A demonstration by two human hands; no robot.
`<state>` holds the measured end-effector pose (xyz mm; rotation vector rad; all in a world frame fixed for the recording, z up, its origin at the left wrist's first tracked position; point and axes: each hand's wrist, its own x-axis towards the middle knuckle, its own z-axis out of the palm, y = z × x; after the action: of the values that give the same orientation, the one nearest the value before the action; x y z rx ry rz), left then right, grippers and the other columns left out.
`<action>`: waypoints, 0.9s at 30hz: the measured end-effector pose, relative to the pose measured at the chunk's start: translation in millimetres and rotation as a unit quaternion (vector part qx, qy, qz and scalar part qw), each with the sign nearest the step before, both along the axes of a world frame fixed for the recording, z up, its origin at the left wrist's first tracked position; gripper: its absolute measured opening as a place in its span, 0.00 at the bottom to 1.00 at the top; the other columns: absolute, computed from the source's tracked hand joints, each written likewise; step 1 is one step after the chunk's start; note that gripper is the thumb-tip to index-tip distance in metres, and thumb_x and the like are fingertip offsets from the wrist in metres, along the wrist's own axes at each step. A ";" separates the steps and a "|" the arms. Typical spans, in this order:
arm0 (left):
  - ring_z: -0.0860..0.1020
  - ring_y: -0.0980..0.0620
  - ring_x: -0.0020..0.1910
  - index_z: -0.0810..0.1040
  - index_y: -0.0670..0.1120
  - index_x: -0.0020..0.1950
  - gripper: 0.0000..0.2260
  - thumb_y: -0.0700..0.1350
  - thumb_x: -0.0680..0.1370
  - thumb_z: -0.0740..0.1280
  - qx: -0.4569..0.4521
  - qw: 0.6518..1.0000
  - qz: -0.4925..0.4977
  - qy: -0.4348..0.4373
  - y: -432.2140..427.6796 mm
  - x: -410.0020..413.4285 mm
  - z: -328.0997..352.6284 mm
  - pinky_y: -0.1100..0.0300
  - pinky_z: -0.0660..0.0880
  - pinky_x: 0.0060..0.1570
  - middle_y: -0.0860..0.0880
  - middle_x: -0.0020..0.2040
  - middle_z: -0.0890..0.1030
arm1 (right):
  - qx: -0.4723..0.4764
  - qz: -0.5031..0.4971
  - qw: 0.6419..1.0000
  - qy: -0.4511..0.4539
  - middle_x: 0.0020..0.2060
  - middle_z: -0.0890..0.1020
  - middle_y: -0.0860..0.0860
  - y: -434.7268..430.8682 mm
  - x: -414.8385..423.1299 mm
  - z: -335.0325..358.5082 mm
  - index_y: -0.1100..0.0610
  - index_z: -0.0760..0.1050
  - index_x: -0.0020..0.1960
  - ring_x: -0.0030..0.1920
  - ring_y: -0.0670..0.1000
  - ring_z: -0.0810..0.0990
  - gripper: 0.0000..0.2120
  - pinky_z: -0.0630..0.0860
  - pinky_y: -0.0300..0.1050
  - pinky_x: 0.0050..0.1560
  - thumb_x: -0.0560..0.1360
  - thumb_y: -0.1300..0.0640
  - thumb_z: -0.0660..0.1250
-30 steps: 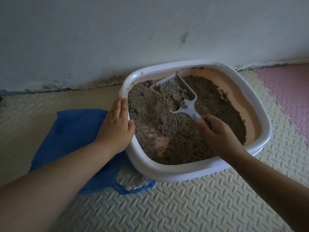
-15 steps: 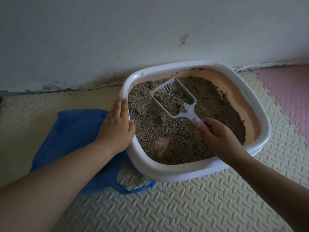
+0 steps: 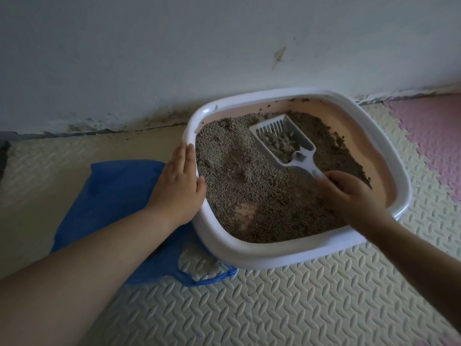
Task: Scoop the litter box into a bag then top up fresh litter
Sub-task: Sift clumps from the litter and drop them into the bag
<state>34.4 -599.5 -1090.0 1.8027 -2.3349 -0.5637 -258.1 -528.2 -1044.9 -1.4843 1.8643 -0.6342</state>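
Note:
A white-rimmed litter box (image 3: 262,255) with pink inner walls stands against the wall, filled with grey-brown litter (image 3: 249,186). My right hand (image 3: 349,193) grips the handle of a white slotted scoop (image 3: 282,136), which is lifted over the litter with some clumps inside. My left hand (image 3: 179,186) rests flat against the box's left rim, fingers straight. A blue plastic bag (image 3: 109,196) lies on the floor left of the box, partly under my left arm and the box.
The box sits on a cream textured foam mat (image 3: 274,308); a pink mat section (image 3: 436,136) lies at the right. A grey wall (image 3: 174,46) rises directly behind the box.
The scoop has lifted out of the litter and shifted right, and most loose grains have sifted out. My left hand has stayed on the rim.

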 end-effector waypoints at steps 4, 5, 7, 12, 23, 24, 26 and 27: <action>0.43 0.47 0.78 0.41 0.42 0.78 0.30 0.48 0.82 0.53 0.000 1.000 0.003 0.004 -0.2 -1.0 0.4 0.55 0.47 0.74 0.43 0.79 0.40 | 0.085 0.069 0.989 0.102 0.28 0.73 0.51 2.1 -31.3 1.5 0.56 0.76 0.40 0.28 0.47 0.69 0.17 0.66 0.46 0.32 0.75 0.43 0.60; 0.43 0.47 0.78 0.41 0.42 0.78 0.30 0.48 0.82 0.53 -0.001 1.000 0.003 0.006 -0.3 -1.1 -0.1 0.54 0.47 0.74 0.43 0.79 0.40 | 0.104 0.081 0.985 0.115 0.29 0.74 0.52 4.3 -35.8 1.7 0.56 0.76 0.40 0.28 0.47 0.69 0.16 0.66 0.45 0.32 0.76 0.45 0.61; 0.44 0.46 0.78 0.41 0.42 0.78 0.30 0.48 0.82 0.53 -0.002 1.000 0.003 0.008 -0.7 -0.7 -1.2 0.54 0.47 0.74 0.43 0.79 0.41 | 0.141 0.107 0.972 0.152 0.31 0.76 0.52 7.0 -39.9 4.1 0.55 0.76 0.41 0.29 0.47 0.71 0.15 0.68 0.45 0.33 0.77 0.45 0.61; 0.44 0.46 0.78 0.41 0.42 0.78 0.30 0.48 0.82 0.53 -0.008 1.000 0.003 0.007 -1.1 -0.4 -3.9 0.54 0.47 0.74 0.43 0.79 0.40 | 0.246 0.163 0.922 0.251 0.33 0.77 0.51 0.7 -23.8 3.0 0.55 0.75 0.41 0.31 0.46 0.72 0.17 0.70 0.41 0.34 0.79 0.45 0.57; 0.44 0.47 0.78 0.40 0.43 0.78 0.30 0.48 0.82 0.53 -0.006 1.000 0.006 0.026 -0.6 -0.6 -7.2 0.55 0.49 0.73 0.45 0.79 0.39 | 0.225 0.058 0.960 0.158 0.44 0.77 0.55 -45.2 65.1 -46.5 0.63 0.71 0.57 0.40 0.55 0.73 0.13 0.71 0.45 0.39 0.81 0.60 0.50; 0.44 0.47 0.78 0.40 0.43 0.78 0.30 0.48 0.82 0.53 -0.006 1.000 0.006 0.026 -0.5 -0.7 -7.0 0.54 0.50 0.74 0.45 0.79 0.39 | 0.208 0.058 0.965 0.148 0.45 0.76 0.57 -49.9 71.6 -51.5 0.63 0.70 0.59 0.41 0.55 0.72 0.13 0.71 0.46 0.40 0.81 0.61 0.49; 0.44 0.47 0.78 0.40 0.43 0.78 0.30 0.48 0.82 0.53 -0.003 1.000 0.006 0.023 -0.5 -0.7 -6.5 0.55 0.49 0.74 0.45 0.79 0.39 | 0.188 0.048 0.975 0.108 0.39 0.74 0.53 -58.9 83.0 -56.0 0.61 0.71 0.52 0.40 0.55 0.72 0.13 0.70 0.46 0.43 0.82 0.56 0.49; 0.44 0.47 0.78 0.39 0.43 0.78 0.30 0.48 0.82 0.53 -0.001 1.000 0.005 0.021 -0.5 -0.6 -6.4 0.55 0.49 0.74 0.45 0.78 0.38 | 0.180 0.057 0.975 0.112 0.35 0.71 0.51 -61.3 86.2 -59.4 0.60 0.70 0.47 0.38 0.54 0.71 0.15 0.69 0.46 0.44 0.82 0.52 0.50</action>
<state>33.8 -600.0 -1096.4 1.7831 -2.2961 -0.5908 -171.9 -589.5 -1104.4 -1.4503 1.9190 -0.0652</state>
